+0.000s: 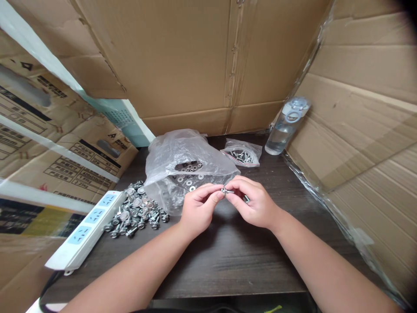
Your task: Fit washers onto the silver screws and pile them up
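My left hand (201,206) and my right hand (252,201) meet over the middle of the table, fingertips pinched around a small metal bolt (228,191). The left fingers grip its head end and the right fingers its shank; whether a washer sits on it is too small to tell. Part of another bolt (246,198) shows at my right hand, mostly hidden by the fingers. Just behind my hands lies a clear plastic bag (192,150), with several flat washers (189,183) visible through its opening. A pile of bolts (138,211) lies left of the bag.
A white power strip (83,232) lies beside the bolt pile. Farther back are a small zip bag of screws (243,155) and an upright water bottle (286,126). Cardboard walls (182,56) enclose the dark table (228,269) at the back and sides.
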Available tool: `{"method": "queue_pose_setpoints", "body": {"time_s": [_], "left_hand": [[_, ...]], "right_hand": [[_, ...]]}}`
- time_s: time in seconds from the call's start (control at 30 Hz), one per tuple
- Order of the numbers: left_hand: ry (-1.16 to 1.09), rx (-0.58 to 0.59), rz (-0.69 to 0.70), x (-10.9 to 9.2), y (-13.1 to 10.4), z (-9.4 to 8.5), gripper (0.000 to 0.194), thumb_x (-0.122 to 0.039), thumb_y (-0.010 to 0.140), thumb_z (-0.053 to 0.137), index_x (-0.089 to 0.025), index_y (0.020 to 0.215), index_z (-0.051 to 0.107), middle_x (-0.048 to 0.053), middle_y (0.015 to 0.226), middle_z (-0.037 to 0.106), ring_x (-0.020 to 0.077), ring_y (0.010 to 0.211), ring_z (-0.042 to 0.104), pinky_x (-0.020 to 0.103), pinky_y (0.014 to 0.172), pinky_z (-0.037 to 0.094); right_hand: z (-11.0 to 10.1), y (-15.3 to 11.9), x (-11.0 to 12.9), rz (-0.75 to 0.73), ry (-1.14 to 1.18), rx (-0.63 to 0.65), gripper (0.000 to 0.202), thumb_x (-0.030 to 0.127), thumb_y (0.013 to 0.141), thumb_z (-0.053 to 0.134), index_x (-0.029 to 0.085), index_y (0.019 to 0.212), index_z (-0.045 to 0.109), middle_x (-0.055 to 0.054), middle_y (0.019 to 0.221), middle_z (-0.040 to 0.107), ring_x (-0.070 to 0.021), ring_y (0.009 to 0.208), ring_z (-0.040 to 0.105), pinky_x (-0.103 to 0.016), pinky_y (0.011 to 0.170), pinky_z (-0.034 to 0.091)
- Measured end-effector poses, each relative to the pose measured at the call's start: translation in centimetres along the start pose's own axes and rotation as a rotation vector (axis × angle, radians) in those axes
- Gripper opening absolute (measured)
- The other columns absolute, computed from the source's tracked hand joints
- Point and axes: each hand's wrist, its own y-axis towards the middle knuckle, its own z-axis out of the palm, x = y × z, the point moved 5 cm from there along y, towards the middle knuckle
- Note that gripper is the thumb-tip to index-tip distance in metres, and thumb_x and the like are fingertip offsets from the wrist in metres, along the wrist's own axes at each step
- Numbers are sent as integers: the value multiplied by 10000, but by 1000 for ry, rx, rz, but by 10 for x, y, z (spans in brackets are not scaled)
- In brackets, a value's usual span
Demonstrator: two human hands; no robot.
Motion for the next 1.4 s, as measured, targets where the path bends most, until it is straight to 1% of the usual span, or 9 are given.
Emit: {"method": "queue_pose_setpoints", "body": {"time_s": [0.2, 0.33, 0.47, 0.57, 0.73, 1.03, 1.17, 1.27, 1.4], "left_hand": [[72, 16, 74, -10, 2, 0, 135, -273, 780, 735, -177, 853, 796, 65, 797, 751, 134, 728, 684, 232, 694, 576], [59, 14, 49, -8, 2, 1, 143, -282, 773, 740, -178, 855, 797, 66, 798, 749, 137, 719, 679, 238, 672, 573], [-11, 1, -10, -2, 1, 0, 163, -310, 777, 739, -198, 879, 797, 63, 823, 748, 145, 751, 676, 257, 681, 570], [-54, -2, -32, 1, 2, -1, 181, -332, 778, 738, -208, 895, 797, 63, 827, 747, 146, 755, 674, 261, 681, 566], [-29, 16, -1, -2, 2, 0, 175, -325, 777, 740, -206, 890, 800, 68, 835, 752, 149, 750, 678, 270, 688, 567], [56, 26, 71, -7, 1, -1, 146, -285, 790, 729, -199, 885, 798, 56, 819, 747, 130, 723, 670, 248, 693, 558], [4, 26, 24, -2, 2, -1, 153, -284, 794, 726, -201, 902, 794, 59, 852, 753, 143, 777, 684, 258, 726, 564], [-54, 24, -13, 2, 2, -1, 151, -291, 797, 725, -213, 908, 792, 49, 854, 755, 141, 798, 687, 257, 750, 564], [-68, 20, -35, 4, 2, -1, 137, -282, 792, 730, -221, 899, 792, 47, 882, 765, 141, 818, 693, 244, 741, 565]], "right_hand": [[3, 2, 1, 10, 0, 23, 116, 191, 958, 487, 148, 893, 572, -31, 771, 540, -103, 696, 484, -247, 652, 414], [2, 2, -1, 35, 12, 24, 228, 217, 979, 455, 147, 785, 552, -27, 735, 528, -105, 692, 484, -254, 661, 417], [0, 1, -4, 63, 30, 19, 114, 228, 953, 513, 153, 945, 598, -40, 815, 561, -99, 690, 504, -236, 623, 437], [0, 1, -3, 48, 47, 21, 136, 208, 918, 564, 159, 1041, 597, -48, 859, 571, -92, 674, 509, -222, 592, 446], [-1, 2, 1, -33, 32, -20, 81, 159, 900, 575, 149, 970, 613, -45, 823, 567, -97, 689, 505, -234, 615, 438], [1, 1, -1, -5, 3, 2, 122, 191, 930, 528, 142, 841, 596, -18, 714, 510, -91, 643, 454, -244, 610, 392], [-2, 1, -1, 13, 43, -14, 65, 202, 901, 582, 145, 928, 595, -29, 790, 547, -86, 653, 485, -225, 591, 420], [-3, 0, 1, -29, 71, -33, 141, 164, 880, 601, 139, 1019, 596, -42, 843, 562, -83, 666, 501, -217, 593, 440], [-1, 0, 2, -55, 63, -38, 120, 118, 885, 585, 140, 1000, 612, -47, 846, 580, -88, 697, 513, -219, 615, 441]]}}
